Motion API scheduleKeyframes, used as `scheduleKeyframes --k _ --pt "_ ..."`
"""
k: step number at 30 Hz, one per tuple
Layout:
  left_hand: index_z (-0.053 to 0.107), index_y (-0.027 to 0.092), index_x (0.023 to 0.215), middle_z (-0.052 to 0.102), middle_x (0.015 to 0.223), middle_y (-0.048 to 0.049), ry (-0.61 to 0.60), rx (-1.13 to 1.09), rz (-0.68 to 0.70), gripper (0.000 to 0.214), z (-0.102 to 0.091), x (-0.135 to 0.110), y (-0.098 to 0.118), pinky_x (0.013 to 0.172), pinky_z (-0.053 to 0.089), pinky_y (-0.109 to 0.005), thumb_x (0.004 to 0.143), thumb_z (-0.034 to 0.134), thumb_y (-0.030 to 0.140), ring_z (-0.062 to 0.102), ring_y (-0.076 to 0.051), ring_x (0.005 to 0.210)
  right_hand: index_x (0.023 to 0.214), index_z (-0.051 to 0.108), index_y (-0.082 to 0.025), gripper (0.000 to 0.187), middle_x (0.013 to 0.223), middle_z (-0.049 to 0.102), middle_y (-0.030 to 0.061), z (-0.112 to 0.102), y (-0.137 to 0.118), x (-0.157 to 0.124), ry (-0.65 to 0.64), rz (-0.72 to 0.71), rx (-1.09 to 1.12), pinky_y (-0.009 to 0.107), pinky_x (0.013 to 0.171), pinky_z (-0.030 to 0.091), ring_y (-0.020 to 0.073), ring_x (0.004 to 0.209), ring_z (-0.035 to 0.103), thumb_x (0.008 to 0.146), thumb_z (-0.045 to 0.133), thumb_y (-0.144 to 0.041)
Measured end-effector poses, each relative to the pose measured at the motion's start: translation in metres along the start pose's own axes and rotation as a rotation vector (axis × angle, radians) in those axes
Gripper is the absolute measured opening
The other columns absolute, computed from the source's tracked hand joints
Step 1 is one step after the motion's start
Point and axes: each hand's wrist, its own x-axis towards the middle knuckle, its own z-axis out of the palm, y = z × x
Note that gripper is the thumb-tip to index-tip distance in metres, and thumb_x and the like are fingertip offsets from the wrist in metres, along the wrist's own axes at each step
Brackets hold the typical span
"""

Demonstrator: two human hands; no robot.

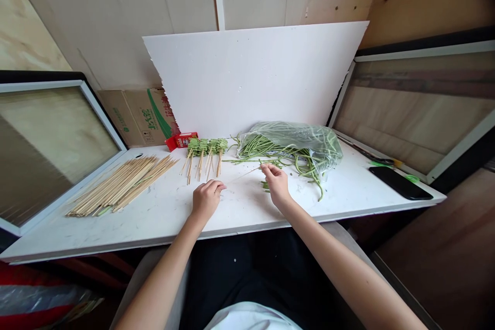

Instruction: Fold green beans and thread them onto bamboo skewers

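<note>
Right hand: one, and there's the pinch, fingertips and thumb of the right hand point(275, 181) grasping an end of one thin bamboo skewer point(249, 173), which slants above the white table point(154, 224).
Left hand: one, the left hand point(208, 198) with its fingers drawn together at the skewer's blurred far end; cannot tell whether it grips.
Threaded beans: four clusters, it looks like, of green-bean skewers point(207, 147) side by side beyond the left hand, sticks fanning toward the person.
Spare sticks: one big skewer pile point(119, 185) on the left, far too many to count.
Long beans: one clear plastic bag point(294, 131) spilling long green beans point(257, 147), uncountable.
Cut beans: a few bean pieces point(265, 185) just beside the right hand, partly hidden.
Surroundings: one black phone point(400, 183) far right, one red packet point(185, 139), one cardboard box point(135, 116).
</note>
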Motion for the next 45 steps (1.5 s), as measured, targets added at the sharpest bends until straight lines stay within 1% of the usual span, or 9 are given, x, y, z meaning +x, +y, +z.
scheduleKeyframes --k 4,9,15,19,25,30,36,40,45 --pt "0.073 0.023 0.088 0.080 0.083 -0.0016 -0.033 0.014 0.002 0.035 0.003 -0.002 -0.006 0.074 0.049 -0.033 0.081 0.056 -0.007 0.070 -0.021 0.073 0.082 0.072 -0.021 0.049 0.085 0.070 0.0050 0.003 0.000 -0.008 -0.051 -0.048 0.021 0.031 0.064 0.043 0.0194 0.076 0.056 0.075 0.081 -0.068" --pt "0.070 0.023 0.086 0.078 0.077 0.0001 -0.083 -0.005 0.024 0.034 0.006 -0.002 -0.009 0.076 0.047 -0.035 0.080 0.054 -0.007 0.066 -0.021 0.069 0.082 0.072 -0.021 0.045 0.090 0.069 0.0064 0.006 -0.006 -0.013 -0.104 -0.081 0.025 0.031 0.070 0.046 0.0211 0.084 0.058 0.076 0.082 -0.064" --pt "0.070 0.022 0.097 0.079 0.084 0.0009 -0.078 -0.049 0.037 0.013 0.006 0.001 -0.007 0.089 0.046 -0.040 0.099 0.061 0.013 0.068 -0.018 0.071 0.083 0.073 -0.019 0.048 0.087 0.070 0.0065 0.001 -0.005 -0.003 -0.063 -0.038 0.023 0.031 0.065 0.044 0.0195 0.078 0.056 0.073 0.083 -0.065" --pt "0.073 0.023 0.090 0.082 0.091 -0.0018 -0.013 -0.057 0.053 0.010 0.006 0.001 -0.006 0.090 0.047 -0.040 0.099 0.068 0.023 0.070 -0.021 0.078 0.081 0.073 -0.020 0.048 0.083 0.069 0.0049 -0.002 -0.002 0.002 -0.002 0.003 0.040 0.030 0.063 0.041 0.0175 0.073 0.053 0.071 0.084 -0.065" --pt "0.073 0.022 0.087 0.078 0.074 0.0011 -0.056 -0.040 0.039 0.033 0.005 -0.001 -0.008 0.083 0.050 -0.038 0.084 0.056 -0.006 0.067 -0.021 0.073 0.084 0.073 -0.020 0.045 0.086 0.069 0.0047 0.004 -0.002 -0.008 -0.063 -0.043 0.039 0.031 0.066 0.042 0.0186 0.077 0.055 0.076 0.081 -0.063" --pt "0.071 0.022 0.087 0.071 0.065 0.0024 -0.091 -0.046 0.033 0.045 0.003 0.000 -0.009 0.078 0.052 -0.035 0.073 0.048 -0.014 0.067 -0.022 0.074 0.083 0.072 -0.020 0.043 0.090 0.070 0.0052 0.007 -0.004 -0.015 -0.108 -0.077 0.005 0.031 0.069 0.044 0.0196 0.081 0.058 0.078 0.081 -0.062" --pt "0.074 0.022 0.099 0.080 0.087 -0.0019 -0.038 -0.069 0.048 0.018 0.002 0.003 -0.007 0.085 0.052 -0.037 0.096 0.062 0.008 0.070 -0.022 0.081 0.082 0.074 -0.020 0.041 0.089 0.071 0.0055 0.003 -0.004 -0.006 -0.056 -0.057 0.047 0.033 0.075 0.047 0.0203 0.083 0.059 0.076 0.084 -0.059" --pt "0.074 0.023 0.091 0.080 0.092 -0.0029 0.032 -0.054 0.093 0.007 0.001 0.003 -0.005 0.087 0.050 -0.038 0.097 0.072 0.023 0.070 -0.023 0.088 0.083 0.075 -0.019 0.042 0.088 0.072 0.0061 0.002 0.000 -0.002 -0.003 -0.024 0.089 0.034 0.077 0.047 0.0205 0.082 0.059 0.073 0.085 -0.059" --pt "0.074 0.023 0.090 0.079 0.091 -0.0024 0.014 -0.022 0.135 0.009 0.001 0.002 -0.003 0.086 0.051 -0.038 0.098 0.070 0.020 0.069 -0.023 0.087 0.084 0.076 -0.019 0.042 0.085 0.071 0.0053 0.003 0.001 -0.002 0.024 0.027 0.097 0.032 0.071 0.044 0.0189 0.077 0.056 0.071 0.086 -0.058"
